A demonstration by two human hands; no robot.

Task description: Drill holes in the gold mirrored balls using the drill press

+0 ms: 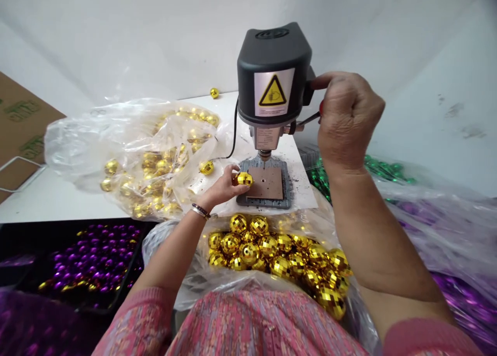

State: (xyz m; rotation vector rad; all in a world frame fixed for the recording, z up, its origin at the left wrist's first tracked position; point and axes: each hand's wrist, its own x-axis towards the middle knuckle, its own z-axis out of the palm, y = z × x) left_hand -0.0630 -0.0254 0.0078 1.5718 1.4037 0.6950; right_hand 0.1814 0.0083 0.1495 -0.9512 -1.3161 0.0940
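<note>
Your left hand [228,182] pinches one shiny, faceted gold ball [245,179] below the black drill head [274,56]; your right hand [351,118] grips its metal lever [309,119].

Place: looks like a small workshop
Machinery: black-housed bench drill press [267,56] with a yellow triangular warning label [274,92], standing on a white tabletop [58,201]
Drilling spot: square brown board [272,187] with a small hole, lying on a grey slotted base [286,191], dark crumbs [296,179] scattered around
Gold: shiny faceted gold balls [267,246], heaped in clear plastic bags [72,133]
Purple and green: shiny purple balls [97,255] massed in a black tray [135,260]; shiny green balls [388,171] piled at right
Packing: brown cardboard carton [23,105] with green print
</note>
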